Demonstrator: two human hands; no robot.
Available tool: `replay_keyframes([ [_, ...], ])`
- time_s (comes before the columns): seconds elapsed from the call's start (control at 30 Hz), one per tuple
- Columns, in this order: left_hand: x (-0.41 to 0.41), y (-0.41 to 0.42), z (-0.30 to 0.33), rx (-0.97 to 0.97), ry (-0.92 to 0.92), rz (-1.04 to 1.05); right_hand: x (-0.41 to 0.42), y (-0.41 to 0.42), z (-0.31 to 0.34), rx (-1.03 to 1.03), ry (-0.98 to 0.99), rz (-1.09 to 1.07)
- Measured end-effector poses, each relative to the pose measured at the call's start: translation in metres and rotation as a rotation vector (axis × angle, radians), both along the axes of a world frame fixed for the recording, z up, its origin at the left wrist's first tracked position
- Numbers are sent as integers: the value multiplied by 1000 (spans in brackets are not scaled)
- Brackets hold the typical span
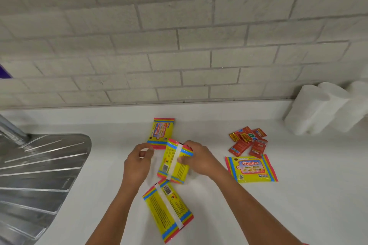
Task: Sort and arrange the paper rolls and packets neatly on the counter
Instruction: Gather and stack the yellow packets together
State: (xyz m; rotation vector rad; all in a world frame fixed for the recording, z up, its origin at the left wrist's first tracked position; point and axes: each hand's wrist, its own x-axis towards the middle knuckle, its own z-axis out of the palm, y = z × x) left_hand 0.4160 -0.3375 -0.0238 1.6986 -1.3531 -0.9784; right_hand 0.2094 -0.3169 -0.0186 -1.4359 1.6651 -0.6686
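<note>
As printed: "Giggles" wipes pkt [251, 168], "10 wipes".

Bright, even overhead light, soft and diffuse. Faint shadows under the wipes packet [175, 162] on the white counter [298, 195]. Streaky glare on the steel drainboard [39, 167] left of that packet. Wide-angle bending curves the brick wall [179, 36] above it. Paper rolls [322, 107], far right, overexposed and soft.

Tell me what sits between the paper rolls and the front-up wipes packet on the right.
In the head view, the pile of small red sachets lies between the paper rolls and the front-up wipes packet; bare white counter surrounds them.
</note>
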Motion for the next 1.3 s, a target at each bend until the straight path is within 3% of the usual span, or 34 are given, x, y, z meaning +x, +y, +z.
replay_keyframes([
  [0.2,-21,10,35,243,389,-67,-3,9,11,-521,68,-43],
  [0.4,-32,12,46,281,480,-188,-2,20,-4,-773,133,-39],
  [0.6,-31,6,42,215,498,-224,-3,26,-17,-745,93,12],
  [0.87,-14,-43,37,132,327,-112,-9,37,-31,-449,17,-6],
  [1.3,-15,-134,-4,262,159,2,-13,33,-59,-279,24,-99],
])
